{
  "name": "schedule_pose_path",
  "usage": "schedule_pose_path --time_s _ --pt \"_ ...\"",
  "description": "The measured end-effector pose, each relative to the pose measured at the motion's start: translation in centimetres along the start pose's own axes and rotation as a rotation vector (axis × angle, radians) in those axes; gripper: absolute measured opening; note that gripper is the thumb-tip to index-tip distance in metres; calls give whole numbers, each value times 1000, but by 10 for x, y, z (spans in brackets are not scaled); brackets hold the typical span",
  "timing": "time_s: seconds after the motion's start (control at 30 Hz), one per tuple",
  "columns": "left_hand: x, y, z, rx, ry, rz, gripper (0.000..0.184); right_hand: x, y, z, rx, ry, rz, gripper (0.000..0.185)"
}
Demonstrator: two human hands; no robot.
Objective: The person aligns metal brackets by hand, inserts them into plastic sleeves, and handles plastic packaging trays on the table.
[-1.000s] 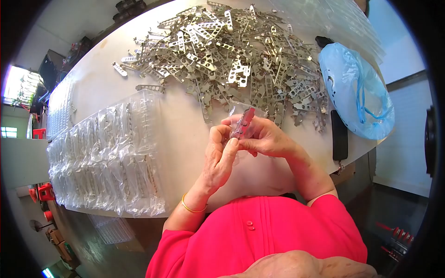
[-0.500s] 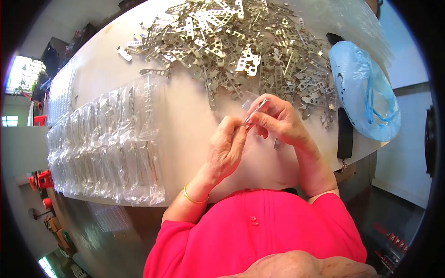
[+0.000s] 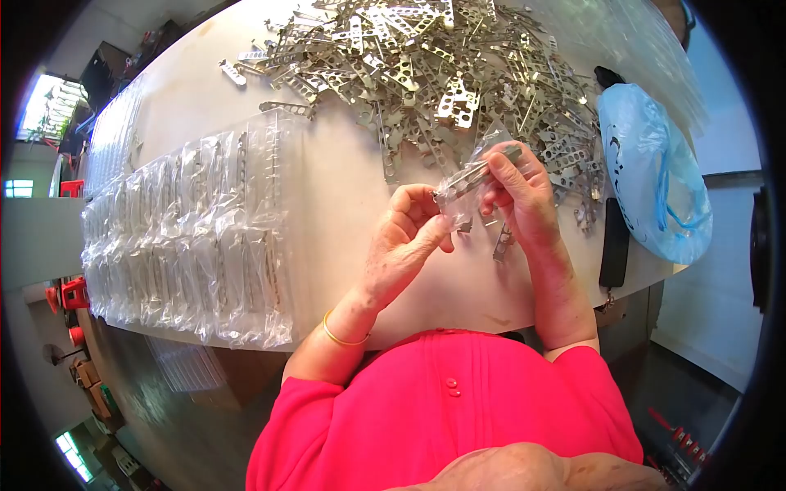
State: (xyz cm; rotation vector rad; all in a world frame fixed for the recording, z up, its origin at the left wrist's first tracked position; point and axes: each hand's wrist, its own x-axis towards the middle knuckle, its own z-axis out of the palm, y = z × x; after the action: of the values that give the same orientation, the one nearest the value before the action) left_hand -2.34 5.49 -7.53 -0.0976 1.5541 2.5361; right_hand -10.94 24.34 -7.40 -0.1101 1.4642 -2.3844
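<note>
My right hand (image 3: 524, 192) pinches a metal piece (image 3: 471, 176) that lies in or against a small clear plastic bag (image 3: 458, 206). On the left side of the bag, my left hand (image 3: 409, 237) has its thumb and fingers closed around the bag's edge. Small metal parts (image 3: 502, 243) lie on the table just below my right hand. Beyond both hands spreads a large heap of perforated metal pieces (image 3: 409, 74). To the left, a clear tray (image 3: 282, 155) holds rows of bagged pieces (image 3: 184, 245).
A blue plastic bag (image 3: 655, 172) rests at the table's right side, beside a black strap-like object (image 3: 614, 243). Clear plastic sheets (image 3: 630, 49) lie at the back right. Another clear tray (image 3: 119, 135) stands at the far left of the table (image 3: 344, 172).
The red surface seen between my fingers is out of sight, and the metal piece and clear bag now show. My right hand has moved right and up, a little away from my left.
</note>
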Motion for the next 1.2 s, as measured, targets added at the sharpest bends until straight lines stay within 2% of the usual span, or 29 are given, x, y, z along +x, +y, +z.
schedule_pose_path --time_s 0.17,0.37,0.43,0.7,0.9,1.07,1.2 --pt "1 -3 -3 0 -26 -20 34 -3 -1 5 19 18 19 15" --pt "2 -6 -9 -4 -13 -37 18 -5 -4 3 42 -16 71 15" --pt "2 -6 -8 -24 31 -15 11 -4 -4 2 35 -8 68 14" --pt "2 -5 -5 -104 198 101 5 -2 1 2 39 33 -9 13" --pt "3 -14 -16 -58 266 204 6 -3 1 6 -70 114 -140 12" --pt "2 -1 4 124 311 291 18 -7 1 10 -190 82 -237 9" --pt "2 -7 2 132 268 237 23 -8 3 13 -202 42 -230 9"
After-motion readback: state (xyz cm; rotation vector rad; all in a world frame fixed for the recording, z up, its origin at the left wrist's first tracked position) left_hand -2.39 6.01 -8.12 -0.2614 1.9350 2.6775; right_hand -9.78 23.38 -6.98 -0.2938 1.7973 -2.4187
